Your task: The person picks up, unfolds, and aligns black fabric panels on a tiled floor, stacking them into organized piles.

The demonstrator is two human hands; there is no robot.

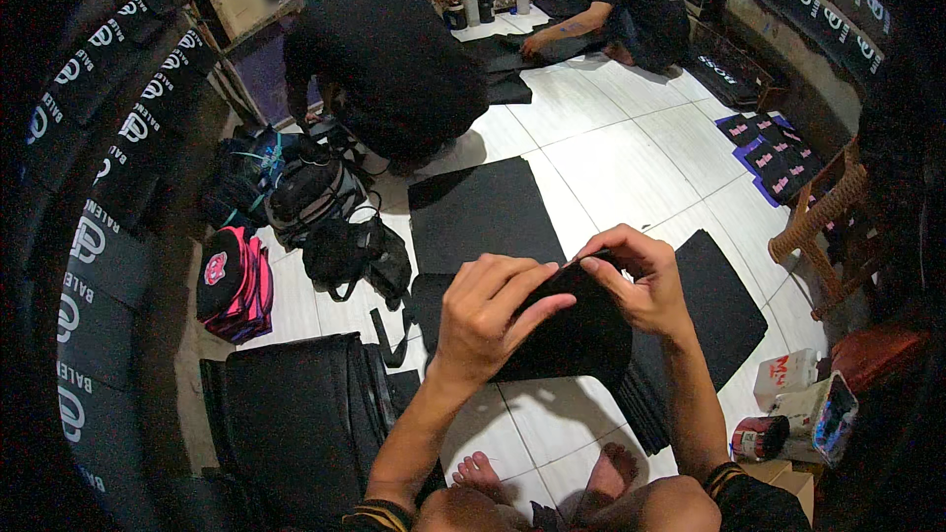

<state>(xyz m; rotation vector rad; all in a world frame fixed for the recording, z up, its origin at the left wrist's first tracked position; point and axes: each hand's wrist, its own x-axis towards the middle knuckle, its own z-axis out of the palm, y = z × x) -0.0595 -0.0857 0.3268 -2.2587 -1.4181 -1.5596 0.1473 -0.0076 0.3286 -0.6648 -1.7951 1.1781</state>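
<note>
A black panel of fabric-like sheet [572,340] hangs between my hands, above the floor in front of my knees. My left hand [490,310] pinches its upper edge with thumb and fingers. Close beside it, my right hand [642,281] grips the same edge, thumb against fingertips. Beyond the panel, a flat black sheet [483,212] lies on the white tiles. To the right, a fanned stack of black sheets [714,320] rests on the floor, partly behind my right forearm. What material the panel is made of I cannot tell.
Folded black pieces [286,384] are piled at the lower left, near pink-edged pieces [236,286] and black bags [355,251]. A person in black [384,69] bends over ahead; another [641,15] sits at the back. A wooden stool [823,227] stands right.
</note>
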